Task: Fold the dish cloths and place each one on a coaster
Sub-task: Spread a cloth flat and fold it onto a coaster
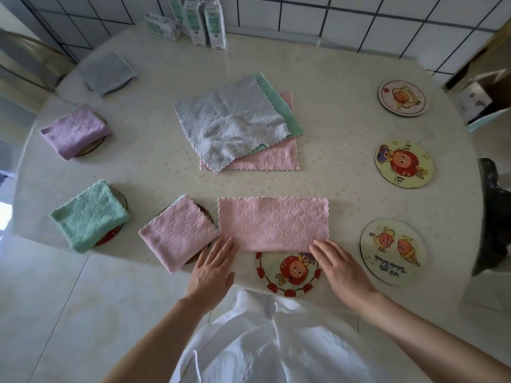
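Across most of the view spreads the table (pixel 331 78), pale and dotted with small flowers. At its middle lies the stack (pixel 237 123) of three unfolded cloths: grey on top, green beneath and pink at the bottom, each skewed so its edges show.

Close to the near edge lies the pink cloth (pixel 273 222), folded into a long band running left to right. Its near edge overlaps the far rim of the near coaster (pixel 287 275), which sits between the two hands. The left hand (pixel 214 265) lies flat with its fingers straight and slightly spread. Its fingertips are at the band's near left corner and grasp nothing. The right hand (pixel 341 265) is also flat, with extended fingers resting on the band's near right corner and not curled round the fabric.

Down the left side, four folded cloths each sit on a coaster that is mostly hidden beneath. The grey square (pixel 107 71) is farthest, then the purple square (pixel 76 131), the green square (pixel 90 214) and the pink square (pixel 178 233), just beside the band's left end.

Down the right side, three bare coasters lie well apart: the far coaster (pixel 402 98), the mid coaster (pixel 403 163) and the right coaster (pixel 392 251).

At the far edge stand cartons (pixel 201 20).
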Tool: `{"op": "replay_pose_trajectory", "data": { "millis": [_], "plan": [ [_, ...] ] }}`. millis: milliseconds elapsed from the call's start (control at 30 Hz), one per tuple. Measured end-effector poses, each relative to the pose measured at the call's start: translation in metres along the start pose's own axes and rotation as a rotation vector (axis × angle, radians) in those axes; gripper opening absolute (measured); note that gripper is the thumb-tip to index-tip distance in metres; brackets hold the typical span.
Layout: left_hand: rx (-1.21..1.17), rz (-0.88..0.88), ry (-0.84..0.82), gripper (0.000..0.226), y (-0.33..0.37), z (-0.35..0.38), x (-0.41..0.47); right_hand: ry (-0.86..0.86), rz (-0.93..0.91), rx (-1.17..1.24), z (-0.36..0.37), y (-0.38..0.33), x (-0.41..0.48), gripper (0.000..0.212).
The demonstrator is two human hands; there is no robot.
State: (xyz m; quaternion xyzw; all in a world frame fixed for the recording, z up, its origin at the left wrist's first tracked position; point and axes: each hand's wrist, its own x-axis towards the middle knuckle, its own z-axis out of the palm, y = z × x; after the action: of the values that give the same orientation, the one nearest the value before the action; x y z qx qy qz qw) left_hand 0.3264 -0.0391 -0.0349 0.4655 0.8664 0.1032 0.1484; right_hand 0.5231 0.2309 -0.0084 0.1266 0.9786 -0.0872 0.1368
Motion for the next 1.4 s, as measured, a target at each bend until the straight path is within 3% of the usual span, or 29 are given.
{"op": "replay_pose_trajectory", "data": {
  "millis": [100,300,467,833,1000,1100,1200,1400],
  "plan": [
    [0.023,-0.013,0.033,0.064,0.004,0.002,-0.005,0.001,0.01,0.031,-0.008,-0.003,0.01,0.071],
    [-0.058,-0.096,0.05,0.075,0.012,0.001,-0.017,0.004,0.026,-0.043,-0.012,-0.004,0.027,0.062],
    [-0.078,-0.063,-0.031,0.076,0.014,0.004,-0.021,0.046,0.039,-0.034,-0.012,-0.005,0.033,0.061],
    [0.101,-0.003,-0.011,0.07,0.01,-0.002,0.005,0.296,0.13,0.039,-0.027,-0.006,0.015,0.029],
    [0.082,-0.023,-0.003,0.069,0.024,-0.009,0.024,0.334,0.074,0.109,-0.02,-0.033,-0.027,0.027],
    [-0.044,0.079,0.047,0.068,0.057,-0.013,0.034,0.32,0.007,0.199,-0.014,-0.053,-0.041,0.029],
    [-0.062,0.236,-0.045,0.074,0.091,-0.005,0.036,0.317,-0.027,0.294,-0.013,-0.062,-0.047,0.024],
    [-0.057,0.296,-0.03,0.078,0.122,0.02,0.03,0.308,-0.076,0.424,-0.012,-0.058,-0.056,0.019]
  ]
}}
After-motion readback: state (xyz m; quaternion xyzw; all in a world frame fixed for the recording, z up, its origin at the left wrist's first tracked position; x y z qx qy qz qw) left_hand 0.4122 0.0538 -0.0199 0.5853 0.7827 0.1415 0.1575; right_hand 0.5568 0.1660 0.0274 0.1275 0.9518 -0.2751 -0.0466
